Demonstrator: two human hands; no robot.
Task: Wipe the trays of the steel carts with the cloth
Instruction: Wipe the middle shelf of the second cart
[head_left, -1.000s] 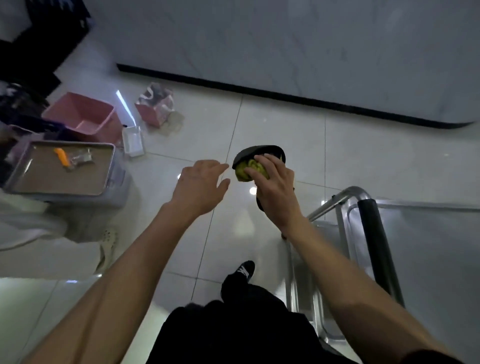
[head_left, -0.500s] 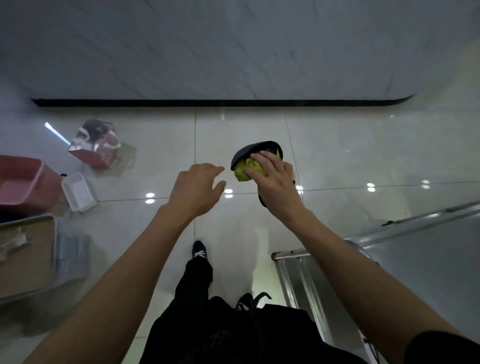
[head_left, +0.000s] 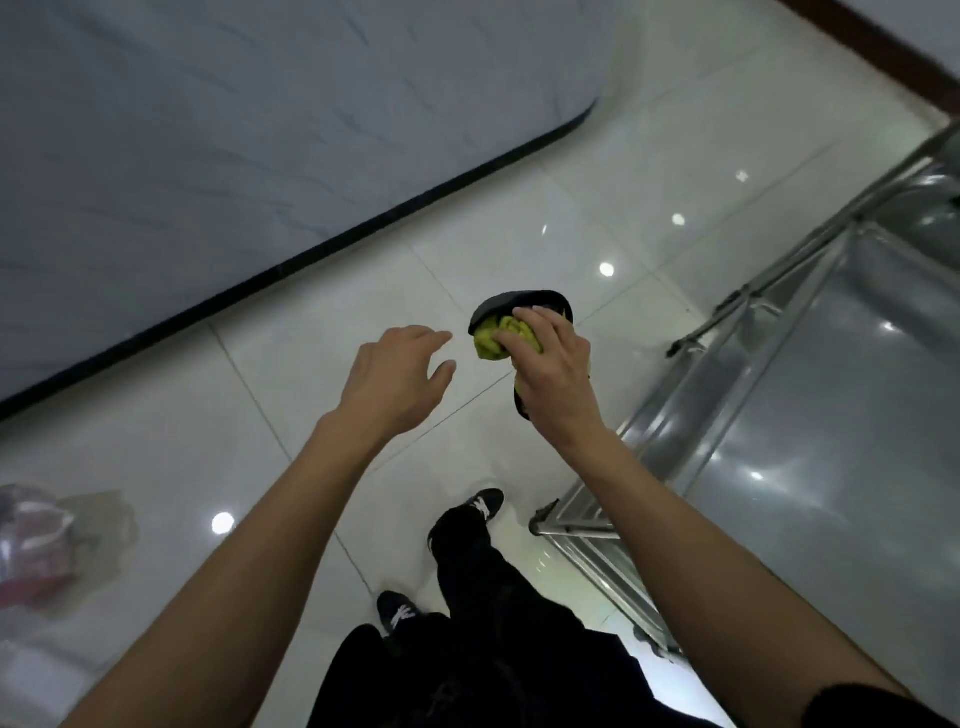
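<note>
Above the glossy white floor tiles (head_left: 519, 218), the right hand (head_left: 553, 371) is gripping a bunched yellow-green cloth (head_left: 498, 336), fingers curled over it, together with a dark rounded item (head_left: 519, 304) that I cannot identify. The left hand (head_left: 397, 376) is hovering just beside it, fingers relaxed and holding nothing. To the right, the steel cart (head_left: 810, 395) is standing with its shiny tray facing up, apart from the cloth. Below, dark trousers and black shoes (head_left: 485, 504) with white markings are showing; no writing is readable. A grey marbled wall (head_left: 234, 130) with a black baseboard is running diagonally behind. A crumpled pinkish bag (head_left: 36, 540) is lying on the floor at left.
</note>
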